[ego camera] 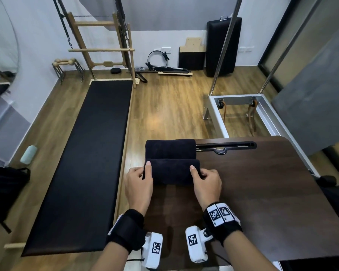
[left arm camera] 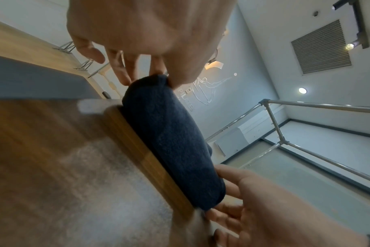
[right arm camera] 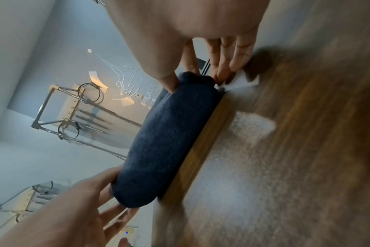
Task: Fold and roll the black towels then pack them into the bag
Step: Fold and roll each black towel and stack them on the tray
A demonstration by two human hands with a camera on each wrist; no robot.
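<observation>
Two hands, left [ego camera: 139, 181] and right [ego camera: 205, 181], grasp the near roll's [ego camera: 172, 171] ends beside the far roll [ego camera: 170, 149] on the table [ego camera: 262, 188]; a slack grip could let it unroll.

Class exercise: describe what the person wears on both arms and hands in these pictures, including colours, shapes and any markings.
Both hands are bare. The left hand has a plain black wrist strap; the right hand has a black strap with white square-code tags. Under each wrist hangs a white boxy camera bearing a black-and-white square code. No sleeves show.
</observation>
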